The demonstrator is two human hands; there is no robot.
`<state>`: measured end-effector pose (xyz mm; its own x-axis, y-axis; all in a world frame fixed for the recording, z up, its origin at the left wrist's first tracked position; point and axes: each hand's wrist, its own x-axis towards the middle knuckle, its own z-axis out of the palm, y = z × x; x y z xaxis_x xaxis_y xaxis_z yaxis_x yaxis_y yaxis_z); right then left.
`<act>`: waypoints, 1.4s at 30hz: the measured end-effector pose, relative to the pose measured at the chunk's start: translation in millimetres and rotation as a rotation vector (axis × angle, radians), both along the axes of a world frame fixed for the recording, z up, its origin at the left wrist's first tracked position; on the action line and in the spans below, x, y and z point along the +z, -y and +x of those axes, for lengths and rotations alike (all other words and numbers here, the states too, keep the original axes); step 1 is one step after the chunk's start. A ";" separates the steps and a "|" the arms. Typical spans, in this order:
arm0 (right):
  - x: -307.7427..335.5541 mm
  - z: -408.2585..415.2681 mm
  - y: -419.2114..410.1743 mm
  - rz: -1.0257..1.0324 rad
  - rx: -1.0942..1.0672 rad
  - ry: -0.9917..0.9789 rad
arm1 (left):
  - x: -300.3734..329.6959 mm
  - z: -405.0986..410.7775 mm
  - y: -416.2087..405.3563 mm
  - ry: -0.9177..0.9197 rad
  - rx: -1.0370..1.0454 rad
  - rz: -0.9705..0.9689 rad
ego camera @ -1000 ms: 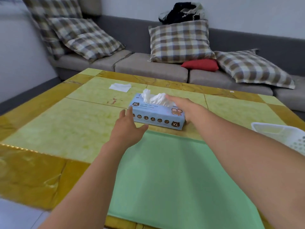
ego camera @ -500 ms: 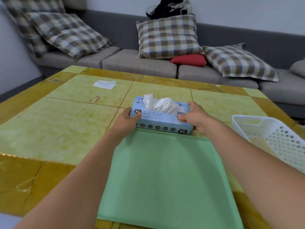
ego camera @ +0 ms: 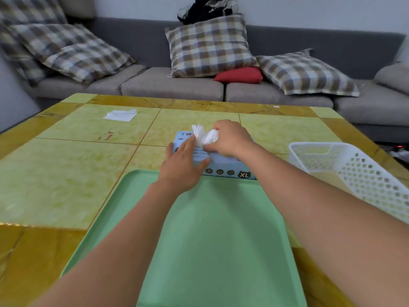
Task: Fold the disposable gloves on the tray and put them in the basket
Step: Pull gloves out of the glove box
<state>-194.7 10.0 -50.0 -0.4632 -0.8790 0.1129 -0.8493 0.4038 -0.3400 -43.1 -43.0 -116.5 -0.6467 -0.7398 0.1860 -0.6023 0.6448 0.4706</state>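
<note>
Right hand (ego camera: 230, 138) pinches gloves (ego camera: 204, 135) above box (ego camera: 221, 165); left hand (ego camera: 183, 167) steadies it.

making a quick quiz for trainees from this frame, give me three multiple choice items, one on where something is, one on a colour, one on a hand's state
1. Where is the white basket?
A. to the right of the tray
B. on the sofa
C. on top of the glove box

2. What colour is the tray?
A. red
B. pale green
C. black

3. What is the right hand doing?
A. lying flat on the tray
B. gripping the basket rim
C. pinching a white glove at the top of the glove box

Answers:
1 A: the basket stands on the table beside the tray's right edge.
2 B: its whole surface is pale green.
3 C: fingers close on the glove, while the left hand rests on the box.
</note>
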 end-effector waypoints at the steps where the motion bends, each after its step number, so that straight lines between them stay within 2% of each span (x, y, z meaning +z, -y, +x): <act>1: -2.8 -2.5 1.8 -0.074 0.026 0.070 | -3.1 -1.2 1.9 -0.019 0.011 0.007; 5: -20.9 -11.9 -3.8 -0.474 0.137 0.532 | -9.7 -4.5 6.5 -0.036 0.019 -0.002; 8: -29.2 -10.6 -10.8 -0.670 0.175 0.682 | -13.6 -5.0 11.9 0.011 -0.001 -0.028; 10: -27.0 -7.3 -11.9 -0.786 0.129 0.806 | -13.6 -3.2 14.9 0.010 -0.004 -0.009; 14: 2.1 -0.4 -12.0 -1.040 0.004 1.283 | -7.7 -1.5 18.5 -0.050 0.033 0.053; 16: 7.8 1.0 -9.4 -1.074 -0.020 1.352 | -4.8 -1.0 18.1 -0.060 0.050 0.074; 17: 6.7 1.2 -10.0 -1.088 -0.024 1.349 | -2.3 0.1 16.0 -0.053 0.049 0.084; 18: 3.2 -0.2 -11.8 -1.084 -0.025 1.266 | -0.1 1.2 12.6 -0.036 0.043 0.099; 19: -1.3 -4.9 -12.3 -1.027 -0.016 1.066 | 1.9 2.1 8.8 -0.013 0.037 0.113; 21: -5.3 -17.9 -15.0 -0.737 0.035 0.578 | 4.7 3.1 0.3 0.024 0.041 0.117; 22: -3.0 -24.5 -16.5 -0.578 0.053 0.402 | 6.1 2.7 -3.6 0.022 0.049 0.116; 23: 0.7 -30.5 -17.0 -0.441 0.069 0.310 | 7.5 2.4 -6.4 0.005 0.056 0.118; 26: 10.4 -29.9 -15.3 -0.031 0.141 0.198 | 11.2 0.8 -9.6 -0.066 0.056 0.126; 27: 9.1 -26.7 -13.1 0.048 0.145 0.173 | 11.4 0.1 -10.9 -0.072 0.045 0.129; 29: 2.0 -19.4 -8.0 -0.015 0.134 0.164 | 12.5 -0.9 -14.2 -0.039 0.041 0.132; 31: -8.5 -18.2 -6.9 -0.266 0.086 0.319 | 12.0 -1.4 -14.1 0.002 0.047 0.127; 35: -26.4 -28.1 -11.3 -0.688 -0.030 0.878 | 12.1 -1.6 -8.3 0.029 0.059 0.138; 39: -24.7 -35.4 -13.0 -0.963 -0.217 1.301 | 13.0 -0.9 -7.9 0.056 0.058 0.141; 42: -18.9 -41.9 -10.6 -1.075 -0.209 1.553 | 13.4 -0.3 -6.4 0.060 0.055 0.139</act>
